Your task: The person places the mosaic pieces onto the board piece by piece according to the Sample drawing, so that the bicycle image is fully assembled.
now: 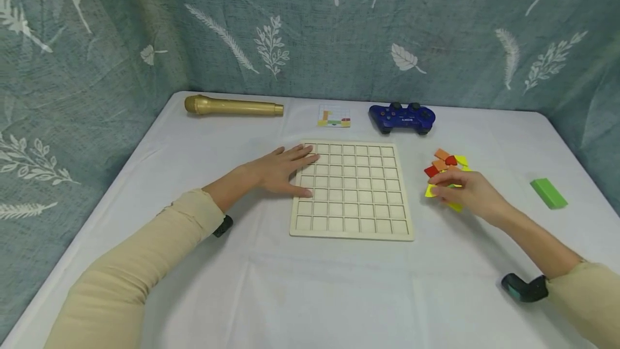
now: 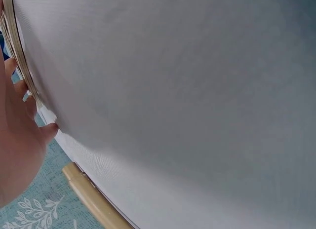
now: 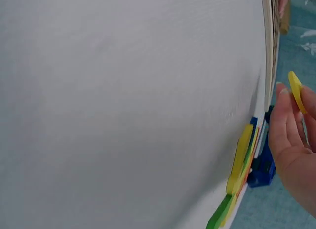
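Note:
A pale wooden board with a square grid [image 1: 353,190] lies flat on the white table. My left hand [image 1: 286,168] rests on its left edge, fingers spread and straight. To the right of the board my right hand [image 1: 467,193] pinches a small yellow tile [image 1: 429,191] between thumb and fingers. The right wrist view shows this yellow tile [image 3: 296,91] held up, apart from the table. Beneath and behind that hand is a loose pile of red, orange, yellow and green tiles [image 1: 441,165], partly hidden by the fingers.
A gold microphone [image 1: 237,106] lies at the back left. A small printed card with a coloured pattern [image 1: 334,116] is behind the board, and a blue game controller [image 1: 403,118] sits right of it. Far right lies a green block [image 1: 549,193]. A patterned teal curtain hangs behind.

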A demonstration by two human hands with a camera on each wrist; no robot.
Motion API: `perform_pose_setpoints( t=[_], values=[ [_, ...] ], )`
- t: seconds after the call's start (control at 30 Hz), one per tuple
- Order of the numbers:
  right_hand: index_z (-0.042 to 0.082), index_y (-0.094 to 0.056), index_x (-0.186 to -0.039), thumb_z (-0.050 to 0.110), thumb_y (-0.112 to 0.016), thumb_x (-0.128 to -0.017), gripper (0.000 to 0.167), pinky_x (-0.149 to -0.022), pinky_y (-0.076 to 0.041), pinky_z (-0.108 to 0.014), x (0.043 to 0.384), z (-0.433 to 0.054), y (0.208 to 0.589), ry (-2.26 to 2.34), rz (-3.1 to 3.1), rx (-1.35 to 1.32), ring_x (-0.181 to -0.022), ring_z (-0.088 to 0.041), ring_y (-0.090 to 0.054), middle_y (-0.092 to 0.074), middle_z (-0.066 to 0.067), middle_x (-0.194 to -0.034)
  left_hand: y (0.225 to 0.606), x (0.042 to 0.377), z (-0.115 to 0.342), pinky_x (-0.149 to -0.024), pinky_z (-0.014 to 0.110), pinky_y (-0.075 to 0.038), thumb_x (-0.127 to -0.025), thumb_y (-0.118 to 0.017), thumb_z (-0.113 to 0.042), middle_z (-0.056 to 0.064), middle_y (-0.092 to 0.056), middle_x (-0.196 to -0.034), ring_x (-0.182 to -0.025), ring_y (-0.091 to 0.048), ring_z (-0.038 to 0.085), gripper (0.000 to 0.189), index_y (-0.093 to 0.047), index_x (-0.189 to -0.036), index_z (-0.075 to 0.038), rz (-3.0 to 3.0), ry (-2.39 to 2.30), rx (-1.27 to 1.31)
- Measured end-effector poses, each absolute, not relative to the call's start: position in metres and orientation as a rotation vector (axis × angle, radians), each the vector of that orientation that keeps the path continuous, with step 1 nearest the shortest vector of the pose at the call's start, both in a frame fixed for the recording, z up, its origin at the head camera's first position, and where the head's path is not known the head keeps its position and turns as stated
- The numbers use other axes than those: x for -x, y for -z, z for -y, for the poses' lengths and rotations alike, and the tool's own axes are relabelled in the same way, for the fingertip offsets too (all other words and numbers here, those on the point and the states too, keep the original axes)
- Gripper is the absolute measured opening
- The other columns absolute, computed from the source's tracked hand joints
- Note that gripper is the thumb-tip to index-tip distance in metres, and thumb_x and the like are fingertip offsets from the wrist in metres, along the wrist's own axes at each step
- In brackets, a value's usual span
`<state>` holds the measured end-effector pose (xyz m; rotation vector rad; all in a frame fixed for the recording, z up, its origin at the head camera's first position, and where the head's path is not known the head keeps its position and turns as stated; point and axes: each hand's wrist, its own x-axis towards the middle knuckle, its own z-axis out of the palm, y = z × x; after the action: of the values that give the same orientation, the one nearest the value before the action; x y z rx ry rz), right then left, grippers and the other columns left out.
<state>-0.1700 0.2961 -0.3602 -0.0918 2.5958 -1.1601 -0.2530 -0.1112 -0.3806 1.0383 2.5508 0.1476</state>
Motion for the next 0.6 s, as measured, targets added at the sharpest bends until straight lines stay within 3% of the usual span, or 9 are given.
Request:
perform_pose_setpoints(
  t=[0.23,0.4,0.6],
  values=[
    [0.000,-0.056,-0.131,0.025,-0.069,-0.090,0.049,-0.079,-0.052,-0.023,0.186,-0.282,0.364,1.279,-2.453,0.048,-0.099,-0.017,-0.062,-0.050,-0.018,-0.132,0.380,0.253,0.111,-0.113,0.050,-0.002,-0.085,-0.045,-0.073,0.000,0.004,-0.159,-0.144,0.006,0.018,0.094,-0.006,-0.155,-0.024,-2.554,-0.142,-1.034],
    [0.002,-0.055,-0.133,0.026,-0.069,-0.090,0.052,-0.079,-0.051,-0.023,0.195,-0.271,0.366,1.265,-2.425,0.050,-0.099,-0.021,-0.057,-0.054,-0.016,-0.127,0.380,0.253,0.112,-0.113,0.050,-0.002,-0.086,-0.046,-0.072,0.000,0.004,-0.159,-0.144,0.007,0.018,0.093,-0.006,-0.155,-0.025,-2.548,-0.151,-1.031],
    [-0.002,-0.048,-0.137,0.012,-0.062,-0.094,0.046,-0.083,-0.051,-0.026,0.203,-0.256,0.365,1.436,-2.260,0.005,-0.095,-0.015,-0.064,-0.053,-0.020,-0.124,0.381,0.252,0.113,-0.113,0.051,-0.003,-0.085,-0.045,-0.073,0.001,0.004,-0.159,-0.144,0.007,0.019,0.094,-0.007,-0.155,-0.024,-2.549,-0.158,-1.042]
  ],
)
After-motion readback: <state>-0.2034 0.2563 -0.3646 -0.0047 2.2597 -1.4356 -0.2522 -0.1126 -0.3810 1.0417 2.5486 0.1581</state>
